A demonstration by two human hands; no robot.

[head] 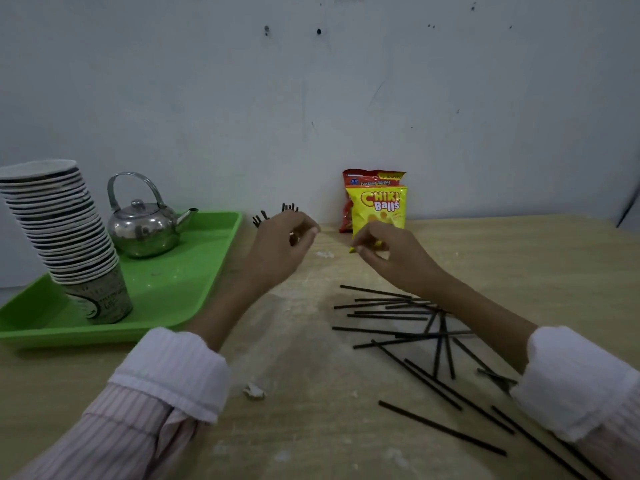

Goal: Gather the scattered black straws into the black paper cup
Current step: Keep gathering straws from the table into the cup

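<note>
Several straw ends (290, 207) poke up behind the left hand (282, 242), which hides the cup; its fingers curl, grip unclear. Loose straws (391, 315) lie flat on the table (311, 341), mostly crosswise, under and right of the right hand (388, 258), loosely pinched, seemingly empty.

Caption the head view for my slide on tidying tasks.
Both hands, left and right, hover above a table strewn with black straws.
</note>
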